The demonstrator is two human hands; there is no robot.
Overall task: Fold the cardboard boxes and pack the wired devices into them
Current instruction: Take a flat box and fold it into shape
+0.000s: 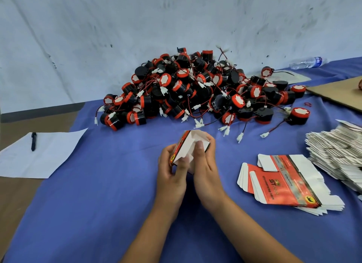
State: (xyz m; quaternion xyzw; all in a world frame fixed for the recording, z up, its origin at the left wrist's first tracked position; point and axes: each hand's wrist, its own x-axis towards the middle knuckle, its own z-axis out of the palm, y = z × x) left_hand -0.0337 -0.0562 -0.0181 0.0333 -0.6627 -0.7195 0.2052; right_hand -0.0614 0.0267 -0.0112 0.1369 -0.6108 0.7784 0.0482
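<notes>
Cardboard box (187, 145) between the fingers (199, 148) of both hands.

A blue cloth (98, 194) is covering the table. At nine o'clock a white sheet of paper (39, 156) is lying on the cloth's left edge, with a black pen (33, 138) resting on it. At two o'clock a clear plastic water bottle (307, 62) is lying on its side by the wall (98, 37). Nearer, at the right edge, a flat brown cardboard sheet (337, 94) is lying.
</notes>
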